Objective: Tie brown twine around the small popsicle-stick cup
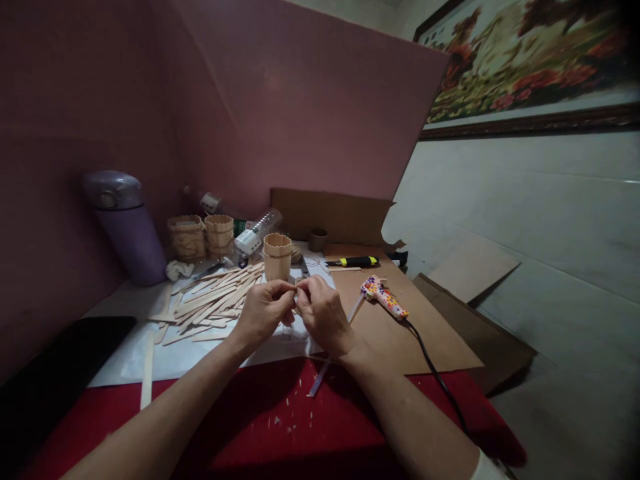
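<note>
My left hand and my right hand meet fingertip to fingertip over the front of the white sheet. Both are closed in a pinch, and whatever lies between the fingers is too small to make out. Just behind them stands a cup of wooden craft sticks with a band round it. A ball of twine sits beside this cup, partly hidden. To the left of my hands spreads a loose pile of craft sticks. On the right, a flower-patterned glue gun rests on cardboard, a clear glue stick near my right wrist.
Two more stick cups, a plastic bottle and a purple flask stand at the back left. A yellow-black utility knife lies on the cardboard. The glue gun's black cord runs off the red cloth's right side.
</note>
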### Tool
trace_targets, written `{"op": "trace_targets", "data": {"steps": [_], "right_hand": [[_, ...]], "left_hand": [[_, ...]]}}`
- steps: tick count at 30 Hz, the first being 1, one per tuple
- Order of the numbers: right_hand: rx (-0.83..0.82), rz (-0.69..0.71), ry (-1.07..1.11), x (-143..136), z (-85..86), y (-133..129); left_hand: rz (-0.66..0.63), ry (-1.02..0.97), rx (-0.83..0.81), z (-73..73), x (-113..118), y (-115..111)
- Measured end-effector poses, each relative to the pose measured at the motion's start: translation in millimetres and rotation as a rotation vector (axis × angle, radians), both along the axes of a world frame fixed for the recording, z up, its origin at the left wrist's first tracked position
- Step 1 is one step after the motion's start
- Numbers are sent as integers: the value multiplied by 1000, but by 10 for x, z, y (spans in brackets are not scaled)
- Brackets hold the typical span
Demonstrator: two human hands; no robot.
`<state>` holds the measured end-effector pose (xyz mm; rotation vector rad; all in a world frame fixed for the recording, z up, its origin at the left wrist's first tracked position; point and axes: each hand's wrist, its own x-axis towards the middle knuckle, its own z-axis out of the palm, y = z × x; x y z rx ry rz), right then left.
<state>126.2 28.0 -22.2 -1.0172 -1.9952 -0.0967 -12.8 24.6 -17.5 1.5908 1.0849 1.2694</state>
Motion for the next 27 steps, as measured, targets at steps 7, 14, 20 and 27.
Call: {"op": "trace_targets", "data": {"steps": [7,14,20,27], "right_hand": [[-113,6,233,-33,-16,21],[-211,-157,544,33,3,127],[-126,-167,337,15,38,9],[-115,-66,306,-24,52,-46]], "left_hand": [[-60,-220,-118,114,32,-34],[-98,-354,-212,121,10,-22],[-113,-380,-228,91,-19,4],[-142,-418,-245,103,-23,11]]}}
